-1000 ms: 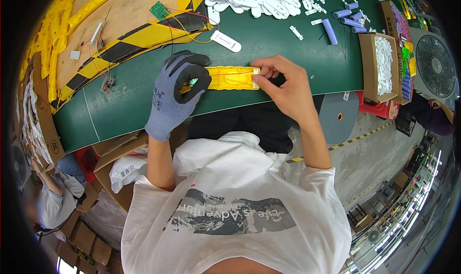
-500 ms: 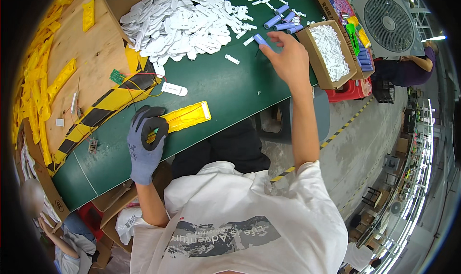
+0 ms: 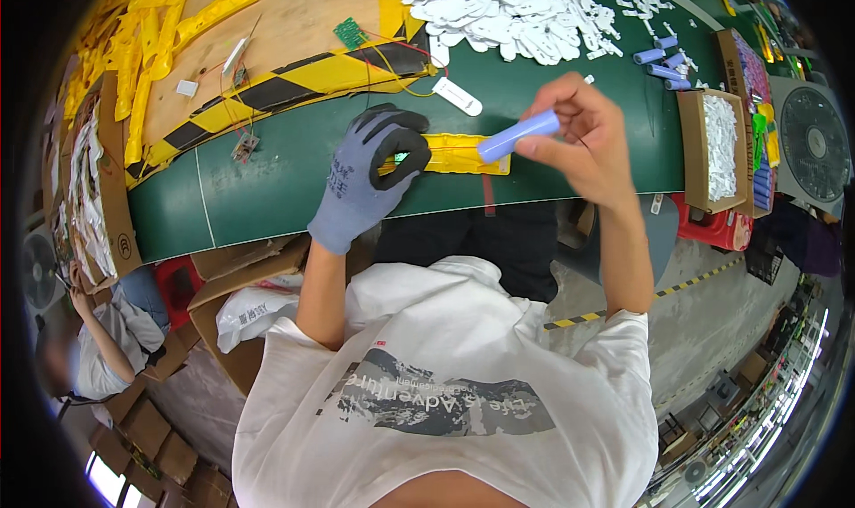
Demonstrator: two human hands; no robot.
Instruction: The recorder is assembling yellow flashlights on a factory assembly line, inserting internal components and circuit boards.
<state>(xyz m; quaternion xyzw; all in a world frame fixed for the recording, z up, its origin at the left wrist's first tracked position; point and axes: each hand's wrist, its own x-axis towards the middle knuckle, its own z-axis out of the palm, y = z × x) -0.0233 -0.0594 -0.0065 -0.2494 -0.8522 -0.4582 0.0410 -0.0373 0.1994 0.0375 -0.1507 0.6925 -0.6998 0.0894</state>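
My left hand (image 3: 367,171), in a grey-and-black glove, is closed around one end of a yellow plastic casing (image 3: 454,154) close to the table's near edge. A bit of green shows through the gap between its thumb and fingers. In my bare right hand (image 3: 595,143) a purple cylindrical battery cell (image 3: 512,139) is pinched between thumb and fingers. The cell is tilted, and its lower left end overlaps the casing's far-right part; whether they touch I cannot tell. Beyond the casing lies a white rounded plastic piece (image 3: 460,97), beside red and yellow wires.
A heap of white plastic pieces (image 3: 512,14) covers the table's back. Several purple cells (image 3: 661,69) lie toward a cardboard box of small white parts (image 3: 721,147). A green circuit board (image 3: 350,33) rests on the striped wooden board (image 3: 294,72). Yellow casings (image 3: 147,40) pile up at left.
My right hand has come back from the loose cells to the casing, with a battery cell now in its fingers. My left hand still grips the casing. The head view has shifted.
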